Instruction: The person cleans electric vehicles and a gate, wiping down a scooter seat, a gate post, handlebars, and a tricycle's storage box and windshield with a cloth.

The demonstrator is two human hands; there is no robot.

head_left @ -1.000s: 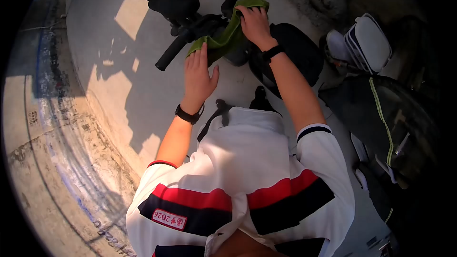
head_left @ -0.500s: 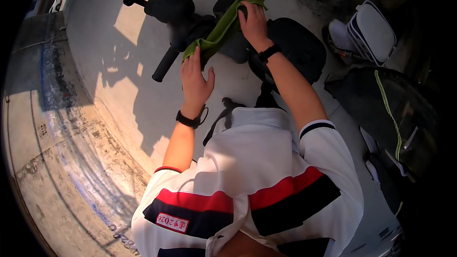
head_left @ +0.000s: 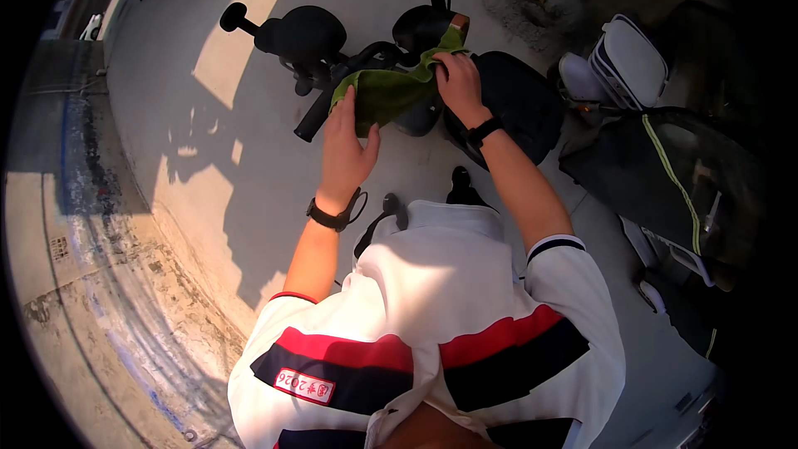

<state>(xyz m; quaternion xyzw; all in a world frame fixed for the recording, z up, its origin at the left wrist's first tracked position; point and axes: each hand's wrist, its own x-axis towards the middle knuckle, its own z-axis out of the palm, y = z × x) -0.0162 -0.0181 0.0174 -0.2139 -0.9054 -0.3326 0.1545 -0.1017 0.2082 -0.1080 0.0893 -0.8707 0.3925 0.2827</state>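
Note:
A green cloth (head_left: 386, 91) is stretched between my two hands, over the middle of a black machine with a handle grip (head_left: 312, 116) and a round black part (head_left: 309, 33). My left hand (head_left: 345, 150) holds the cloth's left end between fingers and thumb, its fingertips at the upper edge. My right hand (head_left: 460, 87) grips the cloth near its right end, and a strip of cloth sticks up beyond the fingers. Both wrists wear black bands. Just right of my right hand is a large black rounded part (head_left: 519, 108), perhaps a seat.
A white-framed object (head_left: 633, 62) and a dark covered vehicle (head_left: 657, 166) with a yellow-green stripe stand at the right. Grey rubble (head_left: 536, 8) lies at the top. Pale concrete floor (head_left: 183, 91) and a stained kerb (head_left: 125, 283) extend on the left.
My right hand has moved down and right, and the cloth between my hands now hangs wider and flatter. The machine appears slightly lower and its handle grip has turned.

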